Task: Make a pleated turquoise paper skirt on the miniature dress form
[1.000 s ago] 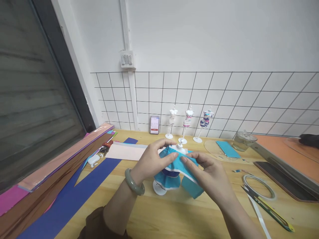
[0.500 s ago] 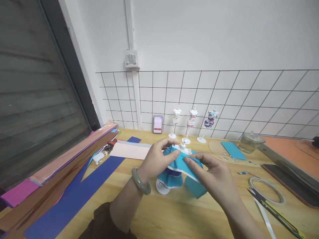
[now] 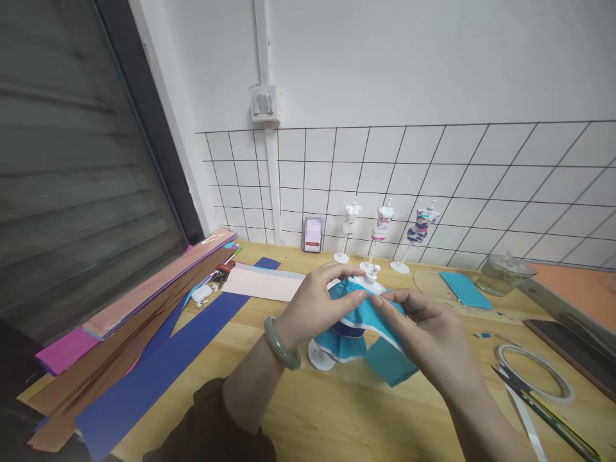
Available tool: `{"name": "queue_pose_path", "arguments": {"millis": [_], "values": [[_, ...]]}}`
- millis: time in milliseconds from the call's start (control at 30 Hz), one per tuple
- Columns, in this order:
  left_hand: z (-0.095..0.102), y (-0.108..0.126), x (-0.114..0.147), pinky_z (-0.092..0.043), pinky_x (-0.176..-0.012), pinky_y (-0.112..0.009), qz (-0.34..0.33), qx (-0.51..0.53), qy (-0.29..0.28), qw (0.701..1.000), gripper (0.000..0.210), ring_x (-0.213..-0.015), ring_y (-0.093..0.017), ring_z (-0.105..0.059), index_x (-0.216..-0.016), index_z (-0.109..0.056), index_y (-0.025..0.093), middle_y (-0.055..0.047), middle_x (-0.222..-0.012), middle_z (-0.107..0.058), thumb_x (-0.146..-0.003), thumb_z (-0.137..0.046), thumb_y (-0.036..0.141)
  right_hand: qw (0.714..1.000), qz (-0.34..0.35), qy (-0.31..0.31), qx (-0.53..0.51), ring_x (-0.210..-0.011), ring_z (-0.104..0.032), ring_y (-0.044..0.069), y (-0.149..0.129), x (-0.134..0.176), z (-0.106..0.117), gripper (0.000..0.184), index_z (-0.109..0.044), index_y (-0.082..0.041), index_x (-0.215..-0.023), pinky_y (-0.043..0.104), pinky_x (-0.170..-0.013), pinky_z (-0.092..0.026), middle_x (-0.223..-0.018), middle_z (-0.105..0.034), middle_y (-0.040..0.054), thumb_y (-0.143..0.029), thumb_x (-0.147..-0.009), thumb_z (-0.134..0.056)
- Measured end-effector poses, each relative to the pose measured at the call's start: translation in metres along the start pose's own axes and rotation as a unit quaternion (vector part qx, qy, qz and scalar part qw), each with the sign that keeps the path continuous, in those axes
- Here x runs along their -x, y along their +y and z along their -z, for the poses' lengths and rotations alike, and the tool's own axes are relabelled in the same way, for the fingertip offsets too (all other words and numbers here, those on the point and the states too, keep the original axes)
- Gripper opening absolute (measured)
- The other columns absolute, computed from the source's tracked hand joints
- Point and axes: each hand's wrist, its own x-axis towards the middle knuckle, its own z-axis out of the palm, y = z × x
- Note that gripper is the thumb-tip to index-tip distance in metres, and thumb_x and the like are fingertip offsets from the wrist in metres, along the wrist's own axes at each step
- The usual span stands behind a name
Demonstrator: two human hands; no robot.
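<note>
In front of me a small white dress form point(image 3: 371, 282) on a round base point(image 3: 321, 357) wears a blue waist band and a turquoise skirt point(image 3: 341, 345) with a white edge. Around its upper body lies a turquoise paper strip point(image 3: 368, 316), also white-edged, whose loose end hangs down at the right. My left hand point(image 3: 321, 301), a grey-green bangle at its wrist, pinches the strip at the form's left side. My right hand point(image 3: 423, 321) pinches the same strip close to the left thumb, at the form's front. Parts of the fingertips are hidden behind the paper.
Long paper strips point(image 3: 158, 372) cover the left side. A phone point(image 3: 313, 234) and three small dress forms point(image 3: 383, 224) stand by the grid wall. At right are a tape roll point(image 3: 534, 371), scissors point(image 3: 534, 401), a glass jar point(image 3: 505, 273) and a dark tablet-like slab point(image 3: 572, 353).
My view has shifted slightly left, so everything appears further right. The right thumb has moved closer to the left thumb along the turquoise strip; both hands still pinch it.
</note>
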Motion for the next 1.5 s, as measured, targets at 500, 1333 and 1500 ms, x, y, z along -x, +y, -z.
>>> {"name": "queue_pose_path", "arguments": {"millis": [500, 1333, 1500], "values": [[-0.003, 0.003, 0.001, -0.048, -0.085, -0.033, 0.064, 0.051, -0.003, 0.997, 0.024, -0.102, -0.021, -0.059, -0.103, -0.061, 0.021, -0.005, -0.108, -0.065, -0.079, -0.061, 0.021, 0.999, 0.015, 0.018, 0.022, -0.07, -0.06, 0.018, -0.006, 0.006, 0.0, 0.026, -0.072, -0.022, -0.077, 0.025, -0.061, -0.046, -0.076, -0.07, 0.0007, -0.047, -0.074, -0.067], [-0.003, 0.014, 0.006, -0.046, -0.093, -0.032, 0.011, -0.022, -0.021, 0.999, 0.026, -0.103, -0.018, -0.059, -0.102, -0.062, 0.023, -0.002, -0.108, -0.065, -0.076, -0.061, 0.018, 0.995, -0.033, -0.063, -0.069, -0.068, -0.062, 0.015, -0.008, 0.008, 0.008, 0.029, -0.069, -0.022, -0.086, 0.023, -0.058, -0.05, -0.078, -0.07, 0.0003, -0.049, -0.075, -0.067], [-0.003, 0.015, 0.007, -0.046, -0.091, -0.031, 0.011, -0.022, -0.025, 0.999, 0.026, -0.101, -0.018, -0.06, -0.103, -0.061, 0.023, -0.001, -0.108, -0.065, -0.077, -0.061, 0.019, 0.997, -0.015, -0.044, -0.053, -0.068, -0.062, 0.015, -0.008, 0.007, 0.007, 0.026, -0.068, -0.021, -0.082, 0.022, -0.057, -0.049, -0.077, -0.069, 0.0008, -0.046, -0.076, -0.067]]}}
